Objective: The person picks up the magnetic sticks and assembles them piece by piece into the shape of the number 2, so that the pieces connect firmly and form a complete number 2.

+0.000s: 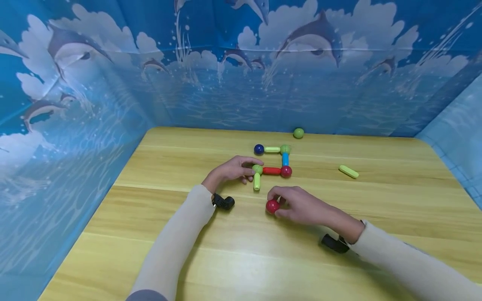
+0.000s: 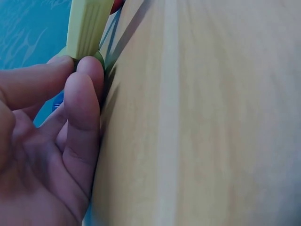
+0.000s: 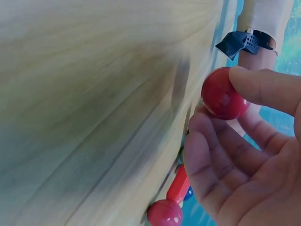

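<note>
My left hand [image 1: 234, 168] pinches a green ball [image 1: 257, 169] at the near-left corner of a chain of balls and rods lying on the table. From that ball a yellow-green rod [image 1: 257, 182] points toward me, and a red rod [image 1: 271, 171] runs right to a dark red ball [image 1: 286, 171]. A blue rod [image 1: 285, 159], another green ball [image 1: 285, 149], a pale green rod [image 1: 272, 149] and a dark blue ball [image 1: 259, 149] continue the chain. Between thumb and fingers, my right hand [image 1: 301, 205] holds a separate red ball [image 3: 223, 94], just right of and nearer than the yellow-green rod's end.
A loose green ball [image 1: 298, 133] sits at the table's back edge. Off to the right lies a loose yellow-green rod [image 1: 348, 171]. Dolphin-printed cloth [image 1: 226, 96] hangs behind and beside the wooden table [image 1: 233, 259]. Each wrist wears a black camera.
</note>
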A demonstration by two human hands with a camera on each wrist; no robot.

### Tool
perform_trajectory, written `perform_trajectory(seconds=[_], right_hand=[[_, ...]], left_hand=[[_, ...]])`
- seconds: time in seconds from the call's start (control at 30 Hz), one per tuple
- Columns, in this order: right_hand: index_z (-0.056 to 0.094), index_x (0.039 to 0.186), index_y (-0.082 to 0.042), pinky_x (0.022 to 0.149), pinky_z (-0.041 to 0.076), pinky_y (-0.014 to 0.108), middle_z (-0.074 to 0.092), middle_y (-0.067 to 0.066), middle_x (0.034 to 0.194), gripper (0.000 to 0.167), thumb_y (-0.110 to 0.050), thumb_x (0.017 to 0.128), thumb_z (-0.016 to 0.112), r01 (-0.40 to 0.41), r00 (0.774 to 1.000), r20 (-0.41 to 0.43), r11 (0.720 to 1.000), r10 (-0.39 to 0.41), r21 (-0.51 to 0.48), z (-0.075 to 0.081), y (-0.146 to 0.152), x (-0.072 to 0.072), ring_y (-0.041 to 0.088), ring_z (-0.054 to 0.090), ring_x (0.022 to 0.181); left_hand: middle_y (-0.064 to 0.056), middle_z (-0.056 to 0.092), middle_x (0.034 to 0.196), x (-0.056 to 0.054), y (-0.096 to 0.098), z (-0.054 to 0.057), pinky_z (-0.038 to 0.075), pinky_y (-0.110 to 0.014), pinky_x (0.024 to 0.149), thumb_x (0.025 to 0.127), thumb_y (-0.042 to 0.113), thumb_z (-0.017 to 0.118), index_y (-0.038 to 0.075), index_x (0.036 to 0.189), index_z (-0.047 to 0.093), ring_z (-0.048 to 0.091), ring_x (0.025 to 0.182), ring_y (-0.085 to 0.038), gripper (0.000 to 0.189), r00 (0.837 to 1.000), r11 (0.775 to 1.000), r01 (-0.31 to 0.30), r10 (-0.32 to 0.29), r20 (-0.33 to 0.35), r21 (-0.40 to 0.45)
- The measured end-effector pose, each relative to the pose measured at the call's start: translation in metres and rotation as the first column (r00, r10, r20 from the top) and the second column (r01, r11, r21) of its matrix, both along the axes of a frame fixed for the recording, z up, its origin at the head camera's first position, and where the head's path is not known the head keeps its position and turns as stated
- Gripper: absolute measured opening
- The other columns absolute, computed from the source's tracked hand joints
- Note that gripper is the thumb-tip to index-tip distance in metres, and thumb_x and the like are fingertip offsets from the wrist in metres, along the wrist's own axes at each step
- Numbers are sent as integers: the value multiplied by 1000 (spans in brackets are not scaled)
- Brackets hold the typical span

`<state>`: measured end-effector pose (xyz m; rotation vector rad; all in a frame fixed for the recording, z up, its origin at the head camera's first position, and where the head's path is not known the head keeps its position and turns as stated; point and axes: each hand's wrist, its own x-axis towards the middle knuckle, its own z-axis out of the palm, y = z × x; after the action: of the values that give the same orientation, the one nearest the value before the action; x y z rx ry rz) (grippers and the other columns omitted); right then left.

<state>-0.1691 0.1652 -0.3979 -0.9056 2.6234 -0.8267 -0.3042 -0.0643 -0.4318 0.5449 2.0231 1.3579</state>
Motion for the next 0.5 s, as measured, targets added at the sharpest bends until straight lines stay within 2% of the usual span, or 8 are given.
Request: perform_trajectory(seconds=[0.23, 0.3, 0.37, 0.43, 0.5], right_hand=[[61, 106, -14, 71, 51, 21, 68, -3, 96, 23, -12, 88, 74, 42, 999, 31, 999, -42, -6, -1, -5, -2, 11, 63, 85], [61, 106, -14, 70, 51, 21, 69, -3, 96, 23, -12, 87, 74, 46, 998, 38, 999, -45, -12, -2, -7, -3, 12, 64, 85], [61, 106, -14, 71, 51, 21, 69, -2, 96, 23, -12, 88, 74, 55, 997, 46, 998, -55, -19, -3, -8, -4, 12, 64, 86], [60, 107, -13, 71, 52, 21, 69, -1, 97, 23, -11, 88, 73, 61, 997, 56, 998, -59, -30, -4, -9, -4, 12, 64, 87], [60, 108, -11, 72, 52, 21, 70, 0, 97, 23, -11, 88, 73, 73, 995, 74, 997, -70, -38, -6, -10, -5, 13, 64, 87]], left_hand=[[-9, 58, 100, 0, -1, -3, 52, -25, 63, 101, 4, 52, 15, 141, 55, 58, 76, -16, 42, 1000, 1000, -7, 7, 5, 25], [-10, 58, 112, -1, -1, -3, 52, -25, 63, 101, 4, 51, 15, 141, 55, 58, 77, -15, 42, 1000, 1000, -9, 10, -2, 21], [-10, 55, 132, -2, -2, -3, 51, -25, 63, 101, 3, 51, 15, 140, 56, 58, 78, -15, 41, 1000, 1000, -11, 11, -15, 21], [-6, 44, 151, -3, -1, -3, 51, -25, 63, 100, 3, 51, 14, 139, 57, 59, 79, -16, 41, 999, 1000, -9, 10, -31, 19], [0, 30, 162, -4, -1, -3, 51, -26, 64, 100, 3, 52, 14, 139, 57, 59, 80, -16, 40, 999, 1000, -3, 3, -42, 15]])
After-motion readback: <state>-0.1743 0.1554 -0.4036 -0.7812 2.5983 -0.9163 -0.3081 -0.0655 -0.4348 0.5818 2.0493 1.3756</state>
